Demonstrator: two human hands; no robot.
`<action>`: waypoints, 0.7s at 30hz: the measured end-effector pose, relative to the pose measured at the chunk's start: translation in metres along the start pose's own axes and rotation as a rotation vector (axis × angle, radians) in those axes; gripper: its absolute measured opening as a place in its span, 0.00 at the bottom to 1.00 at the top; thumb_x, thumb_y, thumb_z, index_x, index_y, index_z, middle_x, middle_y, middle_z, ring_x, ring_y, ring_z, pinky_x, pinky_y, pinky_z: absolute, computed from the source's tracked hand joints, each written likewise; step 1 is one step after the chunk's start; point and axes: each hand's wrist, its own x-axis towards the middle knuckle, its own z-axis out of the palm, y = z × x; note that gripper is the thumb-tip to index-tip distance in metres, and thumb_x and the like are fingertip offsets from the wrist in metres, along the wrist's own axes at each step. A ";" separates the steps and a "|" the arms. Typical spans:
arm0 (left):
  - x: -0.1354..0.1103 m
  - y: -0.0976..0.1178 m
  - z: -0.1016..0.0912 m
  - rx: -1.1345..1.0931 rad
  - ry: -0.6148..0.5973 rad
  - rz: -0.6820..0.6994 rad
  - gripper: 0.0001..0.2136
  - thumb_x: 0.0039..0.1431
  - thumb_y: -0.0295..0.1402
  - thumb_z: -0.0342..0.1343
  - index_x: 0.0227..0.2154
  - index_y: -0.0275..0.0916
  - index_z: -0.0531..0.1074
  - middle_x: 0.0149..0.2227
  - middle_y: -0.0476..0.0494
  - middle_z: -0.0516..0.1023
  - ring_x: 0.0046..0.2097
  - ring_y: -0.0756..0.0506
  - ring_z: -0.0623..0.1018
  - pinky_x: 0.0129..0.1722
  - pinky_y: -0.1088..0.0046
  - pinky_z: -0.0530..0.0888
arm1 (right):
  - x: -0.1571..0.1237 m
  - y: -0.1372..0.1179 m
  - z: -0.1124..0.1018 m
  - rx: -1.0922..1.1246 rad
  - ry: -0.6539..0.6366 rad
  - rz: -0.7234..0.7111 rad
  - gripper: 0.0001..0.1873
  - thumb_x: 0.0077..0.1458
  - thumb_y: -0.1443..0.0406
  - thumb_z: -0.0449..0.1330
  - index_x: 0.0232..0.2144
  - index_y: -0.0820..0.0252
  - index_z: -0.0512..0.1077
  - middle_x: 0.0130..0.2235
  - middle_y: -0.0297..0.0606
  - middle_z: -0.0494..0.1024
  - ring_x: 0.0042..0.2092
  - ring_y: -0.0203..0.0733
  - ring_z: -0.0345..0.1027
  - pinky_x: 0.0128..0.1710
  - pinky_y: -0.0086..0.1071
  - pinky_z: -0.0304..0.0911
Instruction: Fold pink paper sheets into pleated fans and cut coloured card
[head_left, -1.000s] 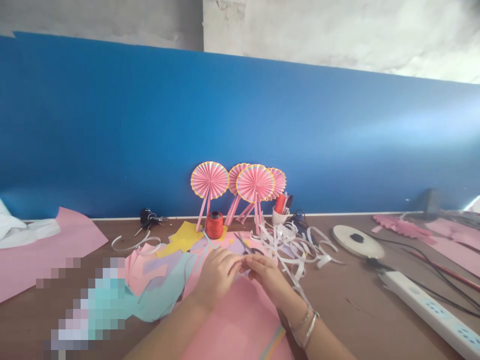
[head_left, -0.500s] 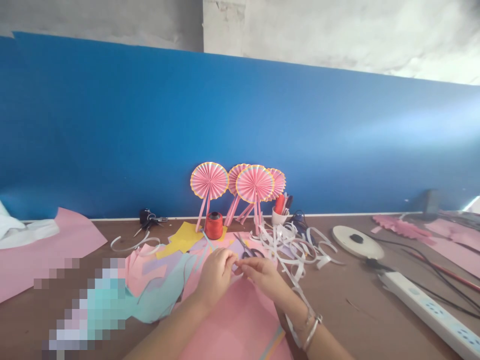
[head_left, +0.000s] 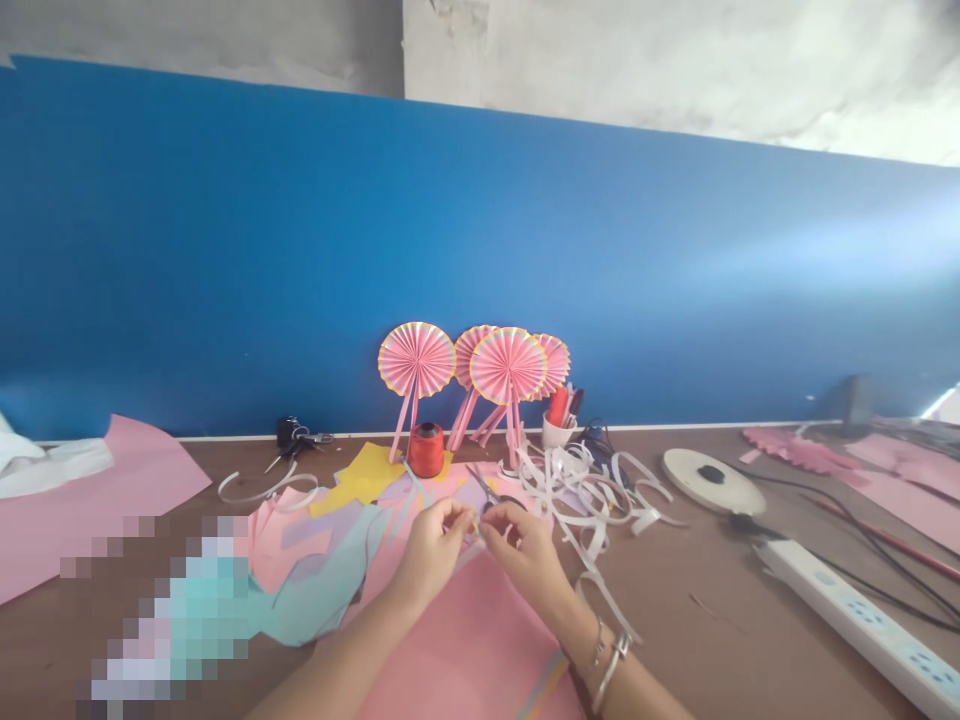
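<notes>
My left hand (head_left: 433, 550) and my right hand (head_left: 525, 553) meet fingertip to fingertip over the far corner of a large pink paper sheet (head_left: 465, 650). Both pinch something small between them at that corner; what it is I cannot make out. A pair of scissors (head_left: 489, 492) lies just beyond my fingers. Bangles circle my right wrist.
Pink pleated paper fans (head_left: 472, 370) lean on the blue wall behind a red thread spool (head_left: 426, 450). Curled white paper strips (head_left: 592, 485), yellow and teal paper scraps, a white cup of pens (head_left: 559, 420), a round white disc (head_left: 709, 480) and a power strip (head_left: 855, 620) lie around.
Both hands rose a little and shifted slightly away from me, staying pinched together. The view tilted down slightly.
</notes>
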 end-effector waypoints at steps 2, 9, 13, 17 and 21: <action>-0.001 0.000 0.002 0.020 0.004 -0.005 0.12 0.53 0.40 0.49 0.23 0.38 0.69 0.25 0.48 0.73 0.31 0.45 0.73 0.33 0.71 0.68 | -0.001 -0.001 0.000 -0.026 0.007 -0.014 0.09 0.50 0.63 0.53 0.24 0.60 0.69 0.25 0.35 0.72 0.27 0.36 0.62 0.26 0.29 0.55; -0.005 0.005 0.002 -0.122 -0.062 -0.109 0.15 0.51 0.44 0.52 0.29 0.35 0.74 0.29 0.45 0.77 0.31 0.47 0.72 0.33 0.72 0.68 | 0.001 0.004 0.001 -0.065 0.083 0.010 0.07 0.47 0.65 0.54 0.21 0.58 0.68 0.23 0.35 0.72 0.26 0.38 0.61 0.26 0.30 0.54; -0.005 0.008 0.000 -0.243 -0.087 -0.180 0.17 0.51 0.44 0.53 0.34 0.35 0.75 0.34 0.43 0.78 0.31 0.48 0.72 0.33 0.73 0.69 | 0.002 0.004 -0.001 -0.052 0.071 0.030 0.07 0.48 0.63 0.55 0.21 0.59 0.68 0.24 0.36 0.72 0.26 0.37 0.61 0.25 0.30 0.54; -0.003 0.003 0.001 -0.212 -0.064 -0.145 0.12 0.48 0.40 0.56 0.29 0.35 0.74 0.28 0.45 0.77 0.31 0.47 0.74 0.33 0.72 0.69 | 0.001 -0.001 -0.002 -0.040 0.032 0.030 0.08 0.47 0.62 0.55 0.21 0.59 0.70 0.23 0.36 0.73 0.26 0.38 0.63 0.25 0.30 0.55; -0.002 -0.005 -0.001 0.086 0.079 0.054 0.09 0.53 0.35 0.51 0.24 0.37 0.72 0.25 0.48 0.76 0.29 0.48 0.73 0.31 0.72 0.68 | 0.001 -0.002 -0.001 0.008 -0.035 0.061 0.10 0.47 0.62 0.55 0.26 0.61 0.74 0.26 0.39 0.77 0.29 0.40 0.67 0.27 0.31 0.57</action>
